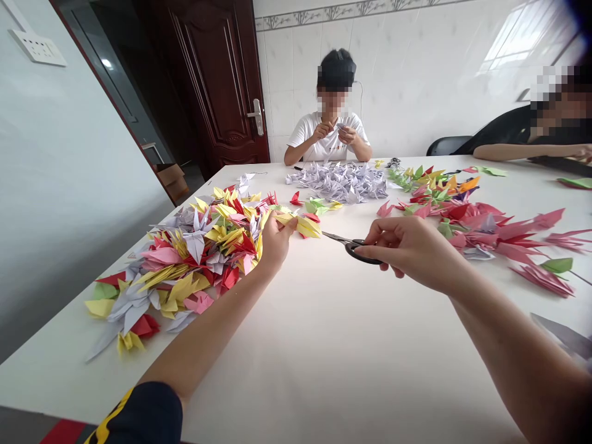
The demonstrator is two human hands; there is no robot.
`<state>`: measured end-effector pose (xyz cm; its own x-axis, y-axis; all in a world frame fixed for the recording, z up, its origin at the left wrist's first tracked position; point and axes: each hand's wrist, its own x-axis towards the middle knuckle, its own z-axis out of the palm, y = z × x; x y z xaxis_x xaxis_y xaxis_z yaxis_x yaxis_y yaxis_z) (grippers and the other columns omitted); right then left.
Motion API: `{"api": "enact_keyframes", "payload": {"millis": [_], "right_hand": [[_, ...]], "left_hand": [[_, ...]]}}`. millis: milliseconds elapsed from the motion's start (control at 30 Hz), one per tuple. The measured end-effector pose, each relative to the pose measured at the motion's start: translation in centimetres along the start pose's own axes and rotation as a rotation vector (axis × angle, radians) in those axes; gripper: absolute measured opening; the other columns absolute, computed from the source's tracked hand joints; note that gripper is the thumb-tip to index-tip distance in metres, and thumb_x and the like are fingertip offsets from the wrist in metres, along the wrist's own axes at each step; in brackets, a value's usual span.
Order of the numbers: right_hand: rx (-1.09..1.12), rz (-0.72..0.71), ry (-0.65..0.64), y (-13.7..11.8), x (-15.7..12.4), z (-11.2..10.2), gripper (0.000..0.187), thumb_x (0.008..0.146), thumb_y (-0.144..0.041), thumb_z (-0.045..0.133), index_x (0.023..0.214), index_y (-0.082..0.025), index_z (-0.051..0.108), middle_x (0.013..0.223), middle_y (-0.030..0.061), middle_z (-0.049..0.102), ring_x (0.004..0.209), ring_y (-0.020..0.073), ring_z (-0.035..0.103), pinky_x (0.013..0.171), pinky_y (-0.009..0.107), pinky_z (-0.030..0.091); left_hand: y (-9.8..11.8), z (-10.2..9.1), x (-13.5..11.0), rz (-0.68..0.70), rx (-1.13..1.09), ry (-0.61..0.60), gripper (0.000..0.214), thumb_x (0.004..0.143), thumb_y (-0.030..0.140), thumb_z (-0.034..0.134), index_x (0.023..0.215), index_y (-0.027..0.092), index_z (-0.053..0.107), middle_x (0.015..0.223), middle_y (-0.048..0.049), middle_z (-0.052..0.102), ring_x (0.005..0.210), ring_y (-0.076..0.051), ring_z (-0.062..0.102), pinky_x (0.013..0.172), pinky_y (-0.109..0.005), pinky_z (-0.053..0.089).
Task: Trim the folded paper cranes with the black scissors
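Note:
My left hand (276, 242) pinches a folded yellow paper piece (309, 227) just above the table, beside a large heap of folded paper pieces (185, 259) in yellow, red, pink, green and pale lilac. Black-handled scissors (363, 250) are in my right hand (403, 248), with fingers at the handle loops. Their tips point left and lie very close to the yellow paper's right end; whether they touch it I cannot tell. The blades look nearly closed.
Across the white table (296, 357) a person in a white shirt (328, 139) handles something small. Before them spreads a lilac paper pile (340, 182). Pink, red and green folded papers (490, 225) lie on the right. Another person's dark sleeve (502, 126) shows at the right edge.

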<state>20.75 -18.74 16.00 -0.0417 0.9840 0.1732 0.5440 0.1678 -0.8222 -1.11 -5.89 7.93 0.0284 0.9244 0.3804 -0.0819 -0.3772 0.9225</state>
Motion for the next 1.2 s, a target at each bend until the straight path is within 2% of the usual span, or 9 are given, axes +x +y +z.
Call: {"api": "enact_keyframes", "payload": {"millis": [300,767,1200], "right_hand": [[0.026,0.003,-0.018,0.2,0.5,0.3,0.035,0.071,-0.043,0.085,0.059,-0.019,0.062,0.044,-0.0007,0.058,0.031,0.0086,0.046,0.032,0.021,0.032],[-0.025,0.058,-0.001,0.1,0.6,0.8,0.036,0.071,-0.045,0.084,0.062,-0.019,0.060,0.047,0.0005,0.059,0.036,0.0111,0.048,0.036,0.024,0.035],[-0.126,0.125,0.008,-0.3,0.3,1.4,0.028,0.075,-0.040,0.076,0.067,-0.019,0.060,0.051,0.0012,0.061,0.044,0.0128,0.053,0.040,0.023,0.040]], "left_hand": [[0.3,0.5,-0.5,0.072,0.059,-0.014,0.036,0.079,0.046,0.074,0.087,0.021,0.050,0.081,-0.0011,0.062,0.078,-0.017,0.062,0.072,-0.027,0.049],[-0.3,0.5,-0.5,0.083,0.082,-0.018,0.038,0.080,0.049,0.073,0.088,0.021,0.048,0.080,0.0002,0.059,0.075,-0.015,0.060,0.069,-0.026,0.047],[-0.7,0.7,-0.8,0.091,0.139,-0.010,0.032,0.088,0.044,0.067,0.093,0.020,0.047,0.075,0.0015,0.058,0.068,-0.013,0.059,0.061,-0.024,0.047]]}}
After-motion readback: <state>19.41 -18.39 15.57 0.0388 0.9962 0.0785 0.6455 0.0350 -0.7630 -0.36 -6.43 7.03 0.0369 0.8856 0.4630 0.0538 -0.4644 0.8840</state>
